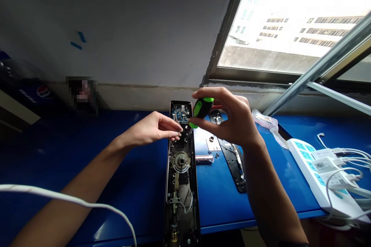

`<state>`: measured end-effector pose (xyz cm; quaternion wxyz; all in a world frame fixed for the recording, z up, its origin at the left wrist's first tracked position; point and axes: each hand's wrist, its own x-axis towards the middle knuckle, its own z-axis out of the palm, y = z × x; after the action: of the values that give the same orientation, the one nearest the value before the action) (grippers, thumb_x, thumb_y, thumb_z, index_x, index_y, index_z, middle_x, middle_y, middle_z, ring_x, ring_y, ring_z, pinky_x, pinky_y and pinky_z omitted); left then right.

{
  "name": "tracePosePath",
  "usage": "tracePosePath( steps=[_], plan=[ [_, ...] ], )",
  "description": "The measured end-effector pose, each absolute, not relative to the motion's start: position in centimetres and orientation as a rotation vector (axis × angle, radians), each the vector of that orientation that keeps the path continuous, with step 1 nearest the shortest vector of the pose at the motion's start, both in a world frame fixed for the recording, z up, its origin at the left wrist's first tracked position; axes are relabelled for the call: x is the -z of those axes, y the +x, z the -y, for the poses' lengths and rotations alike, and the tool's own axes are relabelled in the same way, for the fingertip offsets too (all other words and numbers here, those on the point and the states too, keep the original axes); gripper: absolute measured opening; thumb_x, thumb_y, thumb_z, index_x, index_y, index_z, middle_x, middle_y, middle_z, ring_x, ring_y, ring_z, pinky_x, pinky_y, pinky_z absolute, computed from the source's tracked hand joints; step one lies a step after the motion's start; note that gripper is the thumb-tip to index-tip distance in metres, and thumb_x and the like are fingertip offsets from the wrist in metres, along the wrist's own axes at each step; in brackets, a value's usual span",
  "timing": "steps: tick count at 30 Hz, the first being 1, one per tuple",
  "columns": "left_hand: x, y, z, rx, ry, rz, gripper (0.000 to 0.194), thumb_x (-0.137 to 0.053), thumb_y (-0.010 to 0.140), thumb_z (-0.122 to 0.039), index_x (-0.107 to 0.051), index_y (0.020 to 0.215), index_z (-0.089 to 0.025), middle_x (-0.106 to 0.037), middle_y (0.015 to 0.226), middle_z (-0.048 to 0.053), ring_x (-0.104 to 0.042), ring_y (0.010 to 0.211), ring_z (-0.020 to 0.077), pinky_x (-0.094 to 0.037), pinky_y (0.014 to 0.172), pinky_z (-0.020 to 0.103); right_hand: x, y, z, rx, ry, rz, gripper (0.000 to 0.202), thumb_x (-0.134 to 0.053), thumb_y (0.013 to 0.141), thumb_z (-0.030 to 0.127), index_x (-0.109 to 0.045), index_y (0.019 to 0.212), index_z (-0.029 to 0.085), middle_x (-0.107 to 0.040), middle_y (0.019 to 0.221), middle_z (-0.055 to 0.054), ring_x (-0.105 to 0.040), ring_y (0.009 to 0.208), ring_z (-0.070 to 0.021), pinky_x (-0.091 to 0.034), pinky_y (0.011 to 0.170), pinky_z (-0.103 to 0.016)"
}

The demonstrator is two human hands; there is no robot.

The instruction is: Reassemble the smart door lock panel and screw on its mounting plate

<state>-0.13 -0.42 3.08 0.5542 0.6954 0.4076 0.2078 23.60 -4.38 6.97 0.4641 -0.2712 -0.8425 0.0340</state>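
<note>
A long, narrow black lock housing (189, 179) lies lengthwise on the blue table, its open side up. Inside it are a circuit board (180, 115), a round metal part (181, 161) and white wires. My right hand (238, 121) grips a short green-and-black screwdriver (203, 107), tilted, its shaft pointing down into the housing below the board. Beside the tip, my left hand (147, 128) is closed in a pinch over the housing; whatever its fingertips hold is too small to make out.
Right of the housing lie a black cover plate (232, 158), a metal plate (213, 143), small screws (216, 155) and a wrapped cylindrical piece (204, 159). A white power strip (304, 162) with plugged-in chargers stands farther right. A white cable (72, 200) crosses in front of my left forearm.
</note>
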Motion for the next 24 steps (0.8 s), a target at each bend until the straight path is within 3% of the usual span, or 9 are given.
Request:
tracePosePath(
  steps=[18,24],
  plan=[
    [-2.89,-0.32,0.31,-0.479,1.654,-0.939,0.023,-0.081,0.083,-0.018,-0.083,0.107,-0.016,-0.084,0.098,0.006,-0.081,0.092,0.0218,-0.065,0.089,0.031,-7.09,23.36,4.57,-0.018,-0.639,2.099,0.044,-0.078,0.086,0.015,-0.065,0.127,0.024,-0.077,0.119,0.0,-0.077,0.095,-0.0142,-0.067,0.075,-0.023],
    [-3.12,-0.42,0.45,-0.447,1.726,-0.911,0.025,-0.081,0.083,-0.029,-0.082,0.105,-0.016,-0.084,0.096,0.007,-0.078,0.093,0.0238,-0.062,0.088,0.034,-7.05,23.2,4.54,0.033,-0.559,2.131,0.046,-0.086,0.084,0.028,-0.067,0.126,0.023,-0.079,0.117,-0.002,-0.076,0.099,-0.017,-0.066,0.078,-0.027]
  ],
)
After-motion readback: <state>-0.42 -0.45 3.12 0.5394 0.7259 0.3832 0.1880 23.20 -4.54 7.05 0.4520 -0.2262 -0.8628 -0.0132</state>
